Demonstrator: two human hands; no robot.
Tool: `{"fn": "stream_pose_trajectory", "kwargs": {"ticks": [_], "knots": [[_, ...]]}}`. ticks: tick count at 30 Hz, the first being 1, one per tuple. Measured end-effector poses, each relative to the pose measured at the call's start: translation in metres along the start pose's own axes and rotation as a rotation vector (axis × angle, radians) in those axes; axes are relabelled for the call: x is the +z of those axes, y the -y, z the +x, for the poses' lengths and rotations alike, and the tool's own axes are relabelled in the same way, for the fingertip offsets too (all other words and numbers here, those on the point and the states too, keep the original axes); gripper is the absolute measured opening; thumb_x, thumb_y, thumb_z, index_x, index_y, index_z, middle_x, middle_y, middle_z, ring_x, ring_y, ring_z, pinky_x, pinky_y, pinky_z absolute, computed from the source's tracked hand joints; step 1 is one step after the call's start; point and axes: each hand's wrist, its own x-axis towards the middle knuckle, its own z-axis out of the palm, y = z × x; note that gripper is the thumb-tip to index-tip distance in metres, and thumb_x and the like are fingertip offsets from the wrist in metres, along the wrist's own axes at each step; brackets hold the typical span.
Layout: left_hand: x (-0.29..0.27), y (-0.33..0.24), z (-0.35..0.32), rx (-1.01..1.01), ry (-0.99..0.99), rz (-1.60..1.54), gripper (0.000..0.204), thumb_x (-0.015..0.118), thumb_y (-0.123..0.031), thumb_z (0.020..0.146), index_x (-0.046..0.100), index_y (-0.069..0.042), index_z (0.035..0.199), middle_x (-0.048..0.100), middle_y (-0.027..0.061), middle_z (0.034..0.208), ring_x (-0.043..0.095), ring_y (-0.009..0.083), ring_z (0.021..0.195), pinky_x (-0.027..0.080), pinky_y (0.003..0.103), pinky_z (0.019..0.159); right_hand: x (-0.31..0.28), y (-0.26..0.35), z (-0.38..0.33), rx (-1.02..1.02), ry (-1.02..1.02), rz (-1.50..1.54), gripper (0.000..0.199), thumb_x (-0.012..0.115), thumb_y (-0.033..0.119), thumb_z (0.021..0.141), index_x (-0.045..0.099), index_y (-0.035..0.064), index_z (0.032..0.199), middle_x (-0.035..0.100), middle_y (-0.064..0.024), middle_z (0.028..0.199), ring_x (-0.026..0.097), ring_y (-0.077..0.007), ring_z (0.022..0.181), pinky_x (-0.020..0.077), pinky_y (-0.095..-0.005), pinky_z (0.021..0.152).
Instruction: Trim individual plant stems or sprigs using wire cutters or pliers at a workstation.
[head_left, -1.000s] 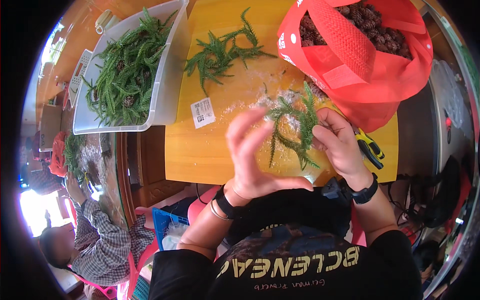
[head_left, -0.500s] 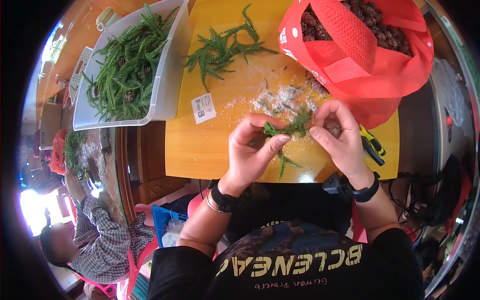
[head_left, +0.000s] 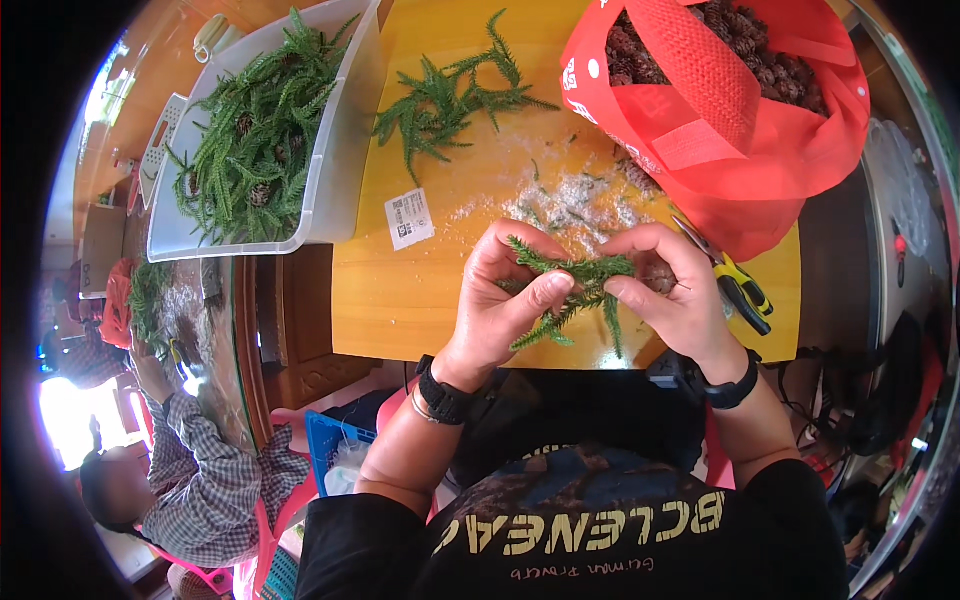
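Note:
My left hand [head_left: 508, 288] pinches a green artificial pine sprig [head_left: 590, 272] between thumb and fingertips. My right hand [head_left: 682, 290] grips the sprig's other end, thumb and forefinger closed on it. Several needled twigs of the sprig spread above and below my fingertips. Something small and brownish shows inside the curl of my right fingers, too hidden to name. Below the sprig lies the yellow table [head_left: 430, 310], strewn with white flakes [head_left: 575, 205]. To the right of my right hand are pliers with yellow and black handles [head_left: 742, 290], jaws toward the red bag.
A translucent bin [head_left: 335, 190] of green sprigs stands at the left. Loose sprigs [head_left: 440, 105] and a white label [head_left: 409, 218] lie mid-table. At the back right, a red bag [head_left: 770, 170] holds pinecones [head_left: 770, 65]. Another person in a checked shirt [head_left: 215, 480] works at far left.
The sprig has been turned and spread between my hands, so more twigs show. My right hand has lowered slightly and its fingers have shifted along the sprig, uncovering the pliers' jaws.

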Motion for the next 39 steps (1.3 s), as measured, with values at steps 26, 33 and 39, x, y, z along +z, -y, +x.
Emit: {"fn": "stream_pose_trajectory", "kwargs": {"ticks": [26, 33, 39], "knots": [[0.006, 0.000, 0.004, 0.473, 0.096, 0.595, 0.025, 0.062, 0.007, 0.078, 0.043, -0.006, 0.089, 0.051, 0.0128, 0.092, 0.057, 0.0210, 0.084, 0.047, 0.045, 0.087, -0.005, -0.011, 0.001, -0.210, 0.022, -0.139, 0.016, 0.059, -0.005, 0.078, 0.053, -0.0003, 0.093, 0.051, -0.0075, 0.091, 0.052, -0.0131, 0.080, 0.0416, -0.0226, 0.070], [0.008, 0.000, 0.004, 0.493, 0.014, 0.507, 0.026, 0.066, 0.006, 0.075, 0.050, -0.005, 0.092, 0.056, 0.0115, 0.087, 0.058, 0.0225, 0.084, 0.049, 0.041, 0.082, -0.006, -0.010, -0.001, -0.157, 0.030, -0.126, 0.017, 0.057, -0.007, 0.078, 0.053, -0.0006, 0.093, 0.051, -0.0087, 0.093, 0.052, -0.0139, 0.082, 0.0428, -0.0233, 0.072], [0.007, -0.002, 0.006, 0.579, 0.027, 0.620, 0.023, 0.070, 0.007, 0.067, 0.057, -0.005, 0.083, 0.060, 0.0089, 0.084, 0.060, 0.0234, 0.080, 0.052, 0.034, 0.075, -0.001, -0.010, 0.002, -0.237, -0.057, -0.099, 0.023, 0.059, -0.011, 0.071, 0.059, 0.0022, 0.089, 0.056, -0.0050, 0.085, 0.052, -0.0103, 0.072, 0.0393, -0.0204, 0.058]]}}
